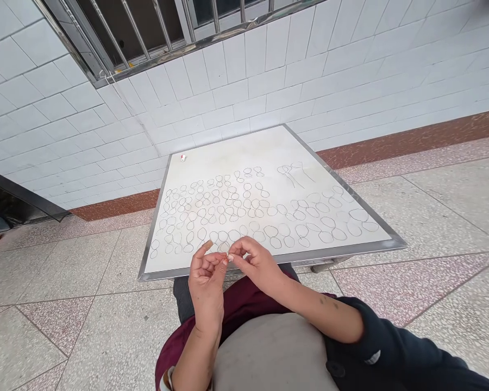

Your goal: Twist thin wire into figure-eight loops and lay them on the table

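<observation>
At lower centre, the left hand (206, 279) and right hand (257, 264) meet, their fingertips pinching a thin dark wire loop (225, 248) between them, just over the steel-edged white table (334, 252). Many similar dark wire loops (271, 231) lie spread beyond.

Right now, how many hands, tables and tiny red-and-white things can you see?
Hands: 2 (left hand, right hand)
White metal-edged table: 1
Small red-and-white thing: 1
Total: 4
</observation>
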A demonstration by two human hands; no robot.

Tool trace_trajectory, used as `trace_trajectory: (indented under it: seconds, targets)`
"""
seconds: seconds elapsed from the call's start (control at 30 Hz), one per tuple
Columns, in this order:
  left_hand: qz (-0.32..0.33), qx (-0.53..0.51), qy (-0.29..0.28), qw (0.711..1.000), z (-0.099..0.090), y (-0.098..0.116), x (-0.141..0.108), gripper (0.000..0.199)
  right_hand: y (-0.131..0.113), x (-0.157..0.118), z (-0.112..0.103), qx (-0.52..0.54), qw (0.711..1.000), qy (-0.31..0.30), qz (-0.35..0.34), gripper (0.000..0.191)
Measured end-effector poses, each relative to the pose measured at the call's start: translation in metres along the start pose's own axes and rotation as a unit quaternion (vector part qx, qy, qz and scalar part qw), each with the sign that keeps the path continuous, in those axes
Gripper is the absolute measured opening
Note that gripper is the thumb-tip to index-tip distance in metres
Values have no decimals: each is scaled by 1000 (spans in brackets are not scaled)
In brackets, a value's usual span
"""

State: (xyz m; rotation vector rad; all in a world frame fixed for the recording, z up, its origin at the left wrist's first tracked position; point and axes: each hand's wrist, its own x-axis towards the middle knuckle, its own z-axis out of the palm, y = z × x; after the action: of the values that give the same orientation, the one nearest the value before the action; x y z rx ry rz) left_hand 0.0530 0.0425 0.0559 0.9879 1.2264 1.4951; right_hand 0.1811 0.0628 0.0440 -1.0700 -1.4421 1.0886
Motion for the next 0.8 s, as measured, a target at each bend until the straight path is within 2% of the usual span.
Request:
trace_trajectory:
  seconds: [0.1,0.4,0.67,0.8]
  targets:
    - [-6,7,5,1000,-2,-2,2,46,2,3,-1,69,996,-13,51,10]
    - [-11,25,-33,999,-7,-3,3,52,-1,6,-12,116,980,-103,122,19]
    - [-38,47,-54,997,-7,-5,3,49,0,7,-11,186,965,-112,144,19]
    - [-20,61,-47,997,-5,-2,1,47,0,6,-10,163,969,-108,153,19]
